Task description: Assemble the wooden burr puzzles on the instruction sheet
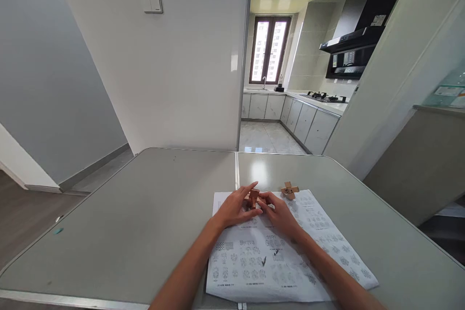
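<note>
Here, I hold a small reddish-brown wooden puzzle piece (254, 196) above the far part of a large white printed paper sheet (250, 271). My right hand (278, 210) pinches it with thumb and fingers; my left hand (234, 207) curves around it, but I cannot tell if these fingers are pressing. Near the sheet's far edge rests a lighter brown cross-shaped wooden assembly (289, 190). The grey smooth table (127, 232) has a pale seam in its middle. Behind it stands a plain white wall (192, 68), and, beside this, a kitchen with white marbled cabinets (305, 120) and a black range hood (356, 29).
</note>
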`<state>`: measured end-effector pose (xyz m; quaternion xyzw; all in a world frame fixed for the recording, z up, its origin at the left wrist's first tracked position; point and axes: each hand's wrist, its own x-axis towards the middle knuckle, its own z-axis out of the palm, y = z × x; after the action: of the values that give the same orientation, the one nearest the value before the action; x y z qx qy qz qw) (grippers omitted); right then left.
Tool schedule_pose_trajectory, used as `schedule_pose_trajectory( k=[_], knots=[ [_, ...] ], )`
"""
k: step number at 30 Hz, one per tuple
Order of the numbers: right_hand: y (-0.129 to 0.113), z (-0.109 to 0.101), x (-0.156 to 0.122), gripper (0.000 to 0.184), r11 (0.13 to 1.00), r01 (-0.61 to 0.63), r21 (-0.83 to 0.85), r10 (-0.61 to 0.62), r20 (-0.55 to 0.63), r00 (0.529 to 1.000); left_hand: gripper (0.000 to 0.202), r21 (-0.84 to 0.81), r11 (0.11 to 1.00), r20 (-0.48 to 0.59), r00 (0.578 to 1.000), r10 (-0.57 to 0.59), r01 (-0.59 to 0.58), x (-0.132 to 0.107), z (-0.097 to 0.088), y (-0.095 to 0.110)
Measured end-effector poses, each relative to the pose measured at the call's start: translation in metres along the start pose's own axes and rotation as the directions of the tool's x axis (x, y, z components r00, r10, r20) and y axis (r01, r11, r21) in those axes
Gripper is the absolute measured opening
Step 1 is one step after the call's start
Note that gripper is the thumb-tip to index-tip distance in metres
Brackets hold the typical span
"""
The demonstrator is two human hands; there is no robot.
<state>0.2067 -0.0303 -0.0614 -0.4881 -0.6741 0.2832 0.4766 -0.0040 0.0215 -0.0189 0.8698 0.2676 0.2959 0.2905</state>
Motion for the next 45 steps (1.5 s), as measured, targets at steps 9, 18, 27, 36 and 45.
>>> schedule_pose_trajectory(
  k=[9, 18, 27, 36, 45],
  knots=[
    [-0.005, -0.002, 0.0, 0.034, 1.0, 0.009, 0.003, -0.009, 0.004, 1.0, 0.073, 0.007, 0.998, 0.01, 0.998, -0.067, 0.067, 0.0, -0.002, 0.004],
    [-0.002, 0.0, -0.001, 0.038, 1.0, -0.011, 0.005, 0.011, -0.026, 1.0, 0.072, 0.013, 0.997, -0.008, 0.997, -0.075, 0.075, 0.002, -0.001, 0.004],
    [-0.013, -0.003, 0.0, 0.038, 0.998, -0.037, 0.046, 0.04, -0.062, 0.997, 0.057, -0.199, 0.974, 0.027, 0.994, -0.107, 0.11, 0.002, -0.001, 0.012],
    [-0.016, -0.006, 0.002, 0.037, 0.998, -0.029, 0.053, 0.034, -0.103, 0.994, 0.063, -0.294, 0.94, 0.036, 0.985, -0.169, 0.172, 0.003, 0.004, 0.012],
    [-0.018, -0.006, 0.002, 0.035, 0.993, -0.029, 0.113, 0.039, -0.092, 0.995, 0.072, -0.383, 0.901, 0.055, 0.979, -0.198, 0.204, 0.004, 0.007, 0.007]
  ],
)
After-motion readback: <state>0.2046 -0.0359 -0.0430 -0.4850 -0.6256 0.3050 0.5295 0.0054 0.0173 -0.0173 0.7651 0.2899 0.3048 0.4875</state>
